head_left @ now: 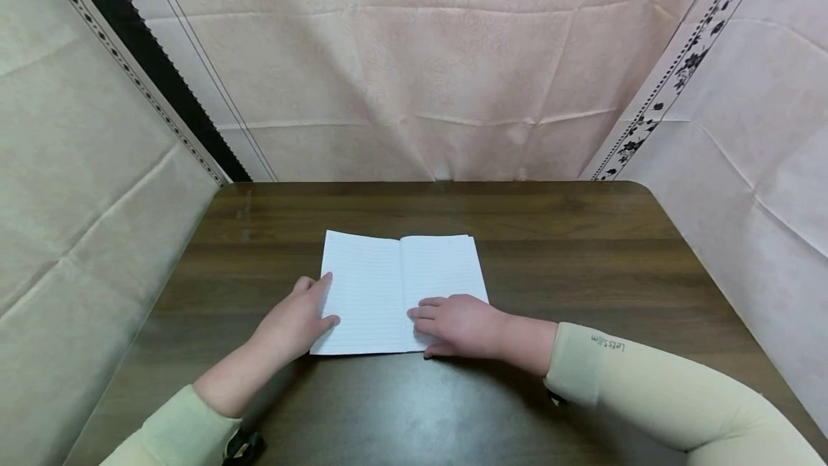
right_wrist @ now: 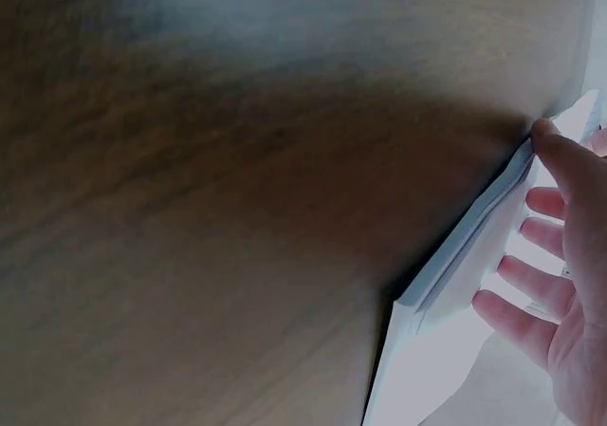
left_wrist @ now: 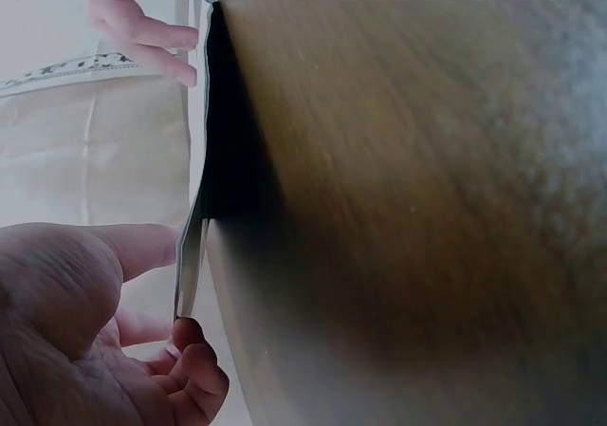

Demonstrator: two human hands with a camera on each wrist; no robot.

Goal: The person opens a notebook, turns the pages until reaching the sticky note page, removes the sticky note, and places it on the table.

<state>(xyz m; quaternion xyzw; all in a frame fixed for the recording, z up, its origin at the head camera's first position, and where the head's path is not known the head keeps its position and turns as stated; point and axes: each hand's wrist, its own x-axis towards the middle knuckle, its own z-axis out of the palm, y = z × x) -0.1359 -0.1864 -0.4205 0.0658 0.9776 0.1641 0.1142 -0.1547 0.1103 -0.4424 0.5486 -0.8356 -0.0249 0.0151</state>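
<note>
An open notebook with lined white pages lies on the brown wooden table. My left hand holds its left edge, thumb and a finger over the page. In the left wrist view, the other fingers of the left hand curl beneath that edge, which is slightly raised off the table. Across the lower part of the right page rests my right hand, its fingers fairly straight. The right wrist view shows the thumb of the right hand touching the notebook's near edge.
Pale patterned cloth hangs behind the table's far edge, with more cloth along both sides. A dark strip shows between cloths at the back left. Both forearms wear light sleeves, with a black band near the left wrist.
</note>
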